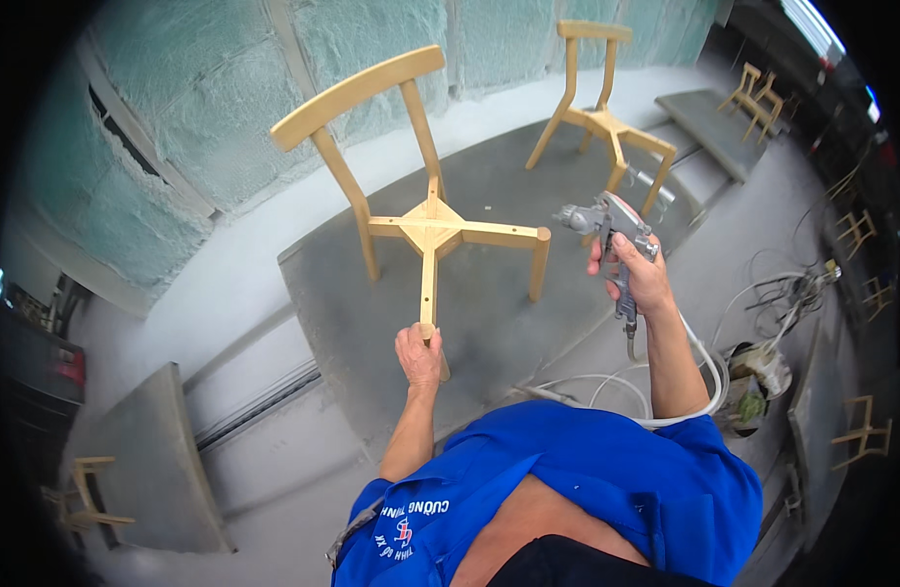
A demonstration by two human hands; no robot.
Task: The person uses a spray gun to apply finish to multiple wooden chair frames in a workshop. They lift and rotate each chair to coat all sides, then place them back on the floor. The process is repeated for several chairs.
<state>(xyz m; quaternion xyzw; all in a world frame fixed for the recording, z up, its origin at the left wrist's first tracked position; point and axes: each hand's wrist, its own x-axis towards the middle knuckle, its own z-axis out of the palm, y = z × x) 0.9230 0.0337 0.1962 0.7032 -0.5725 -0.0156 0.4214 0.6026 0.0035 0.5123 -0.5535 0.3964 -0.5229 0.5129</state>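
Observation:
A light wooden chair frame point(430, 235) without a seat stands upright on a grey board point(371, 338). Its curved backrest faces away from me, and its crossed rails meet at a square centre block. My left hand point(419, 354) is closed around the top of the nearest leg. To the right, my right hand point(638, 274) grips a grey metal spray gun point(616, 230) by its handle, with the nozzle pointing left above the board. A pale hose runs from the gun's base area down along my right forearm. Whether the trigger is pressed, I cannot tell.
Behind stands a second chair frame point(606, 122) on the same board. Green filter sheeting point(371, 39) covers the far wall. White hoses point(606, 386) loop at the right beside a stained container point(758, 377). More chair frames point(753, 98) sit on other boards around.

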